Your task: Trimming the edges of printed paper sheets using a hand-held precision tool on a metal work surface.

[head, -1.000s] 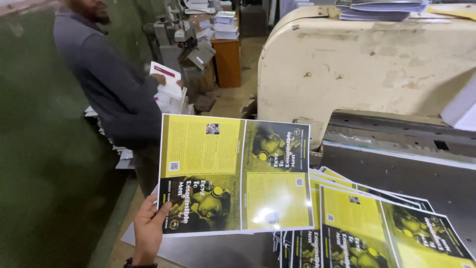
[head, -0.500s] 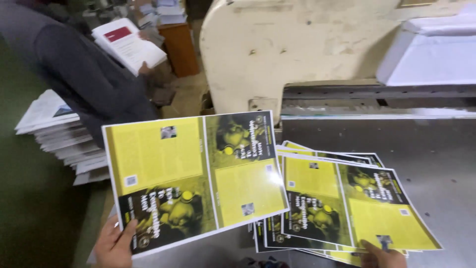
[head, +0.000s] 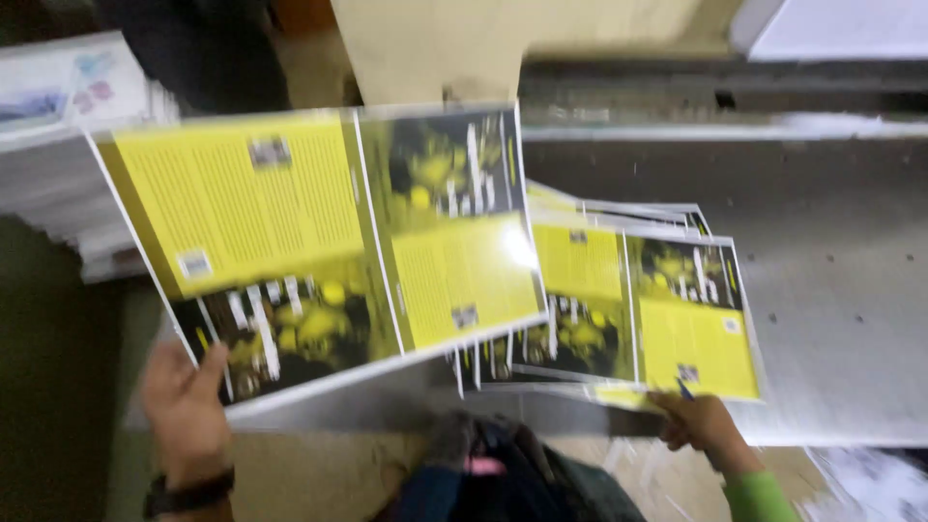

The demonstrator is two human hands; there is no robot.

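I saw the big yellow-and-black printed sheet (head: 319, 242) held up, tilted, above the near edge of the grey metal table (head: 831, 290), with my left hand (head: 188, 406) gripping its lower left corner, thumb on the printed face. My right hand (head: 701, 420) pinched the near edge of the fanned stack of matching sheets (head: 638, 309) lying on that table, beside the raised sheet. A pile of paper (head: 58, 193) sat further left.
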